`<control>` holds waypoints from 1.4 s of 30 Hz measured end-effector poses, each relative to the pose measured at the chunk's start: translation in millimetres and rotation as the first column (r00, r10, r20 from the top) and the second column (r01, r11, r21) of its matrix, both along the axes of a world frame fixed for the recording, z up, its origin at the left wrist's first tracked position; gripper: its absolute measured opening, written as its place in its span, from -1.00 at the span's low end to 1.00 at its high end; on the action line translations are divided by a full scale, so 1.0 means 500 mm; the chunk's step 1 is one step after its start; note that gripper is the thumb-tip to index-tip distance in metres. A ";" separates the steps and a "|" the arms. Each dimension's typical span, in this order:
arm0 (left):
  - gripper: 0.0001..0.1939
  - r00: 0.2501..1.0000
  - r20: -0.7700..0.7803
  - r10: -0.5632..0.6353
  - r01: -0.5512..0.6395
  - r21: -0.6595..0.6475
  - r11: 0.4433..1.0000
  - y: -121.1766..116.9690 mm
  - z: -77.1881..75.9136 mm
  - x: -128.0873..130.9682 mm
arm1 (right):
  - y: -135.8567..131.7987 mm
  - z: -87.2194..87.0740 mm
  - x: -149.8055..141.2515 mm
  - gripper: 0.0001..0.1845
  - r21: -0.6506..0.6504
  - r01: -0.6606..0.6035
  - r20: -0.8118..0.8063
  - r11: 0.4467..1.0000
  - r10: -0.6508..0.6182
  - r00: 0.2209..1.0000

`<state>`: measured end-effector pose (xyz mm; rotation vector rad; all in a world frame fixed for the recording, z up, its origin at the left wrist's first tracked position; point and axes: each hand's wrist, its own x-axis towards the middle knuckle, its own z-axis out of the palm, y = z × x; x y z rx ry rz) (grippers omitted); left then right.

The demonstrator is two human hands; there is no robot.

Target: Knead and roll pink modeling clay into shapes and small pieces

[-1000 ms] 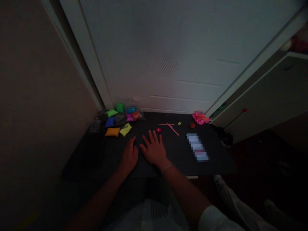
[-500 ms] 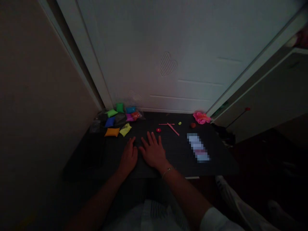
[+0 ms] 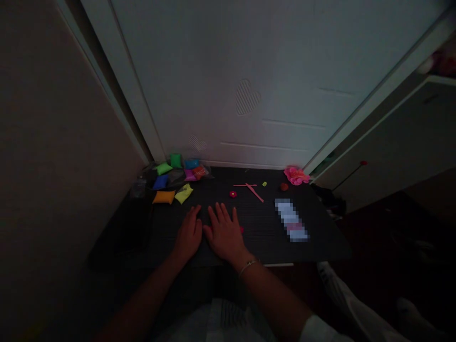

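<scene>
My left hand [image 3: 189, 232] and my right hand [image 3: 225, 232] lie side by side, palms down, on a dark table [image 3: 320, 240]. The right hand's fingers are stretched flat; a sliver of pink clay [image 3: 242, 230] shows at its right edge. The left hand's fingers are loosely extended, thumb near the right hand. A small round pink clay piece [image 3: 232, 194] sits just beyond the right fingertips. Thin pink sticks [image 3: 253, 190] lie further back.
Several coloured clay packets [image 3: 174, 178] lie at the back left by a clear bag. A pink clay flower [image 3: 295, 175], a small red lump [image 3: 284, 186] and a tiny yellow bit [image 3: 264, 184] are at the back right. A blurred card [image 3: 291, 220] lies right. A white door stands behind.
Both hands have slid slightly toward me over the table, the right one now farther from the round pink piece. A bit of pink clay now peeks out beside the right hand.
</scene>
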<state>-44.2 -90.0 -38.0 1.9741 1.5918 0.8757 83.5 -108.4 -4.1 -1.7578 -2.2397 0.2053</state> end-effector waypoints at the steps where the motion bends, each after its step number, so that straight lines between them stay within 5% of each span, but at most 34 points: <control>1: -0.56 1.000 -0.007 -0.012 0.012 0.002 1.000 0.002 0.000 0.001 | -0.018 0.000 0.001 -0.42 -0.005 -0.019 -0.016 1.000 0.019 1.000; 4: -0.57 0.999 -0.028 -0.039 0.039 0.024 0.999 0.004 0.003 0.001 | -0.057 0.009 0.032 -0.40 -0.016 -0.071 -0.078 0.997 0.070 0.995; 9: -0.52 0.975 -0.123 -0.184 0.192 0.057 0.980 -0.014 0.020 -0.007 | -0.063 0.026 0.151 -0.43 0.018 0.055 -0.116 0.998 -0.053 0.992; 12: -0.44 0.901 -0.230 -0.367 0.383 0.025 0.924 -0.026 0.026 -0.002 | -0.066 0.014 0.189 -0.46 -0.091 -0.041 -0.074 0.995 0.034 0.997; 15: -0.63 0.837 -0.310 -0.450 0.475 0.005 0.880 -0.019 0.029 0.014 | -0.059 0.002 0.184 -0.61 -0.124 -0.105 -0.048 0.987 0.099 0.994; 21: -0.75 0.850 -0.358 -0.387 0.463 0.158 0.872 0.031 0.036 0.028 | -0.008 -0.004 0.158 -0.68 -0.011 -0.041 -0.078 0.999 0.040 0.996; 25: -0.75 0.823 -0.429 -0.372 0.471 0.148 0.870 0.035 0.033 0.026 | 0.000 -0.013 0.166 -0.60 0.001 -0.083 -0.122 0.997 0.082 0.989; 28: -0.61 0.823 -0.461 -0.331 0.445 0.162 0.881 0.034 0.037 0.045 | 0.026 -0.001 0.194 -0.59 -0.007 0.155 -0.110 0.988 -0.155 0.982; 31: -0.53 0.800 -0.491 -0.345 0.472 0.160 0.867 0.041 0.040 0.079 | 0.082 0.023 0.229 -0.64 -0.031 0.403 0.036 0.915 -0.401 0.915; 36: -0.61 0.815 -0.480 -0.325 0.437 0.141 0.889 0.048 0.027 0.117 | 0.153 0.035 0.254 -0.73 -0.090 0.430 0.158 0.898 -0.414 0.897; 42: -0.63 0.850 -0.447 -0.280 0.400 0.198 0.895 0.032 0.017 0.113 | 0.160 0.026 0.240 -0.71 -0.104 0.424 0.248 0.900 -0.390 0.887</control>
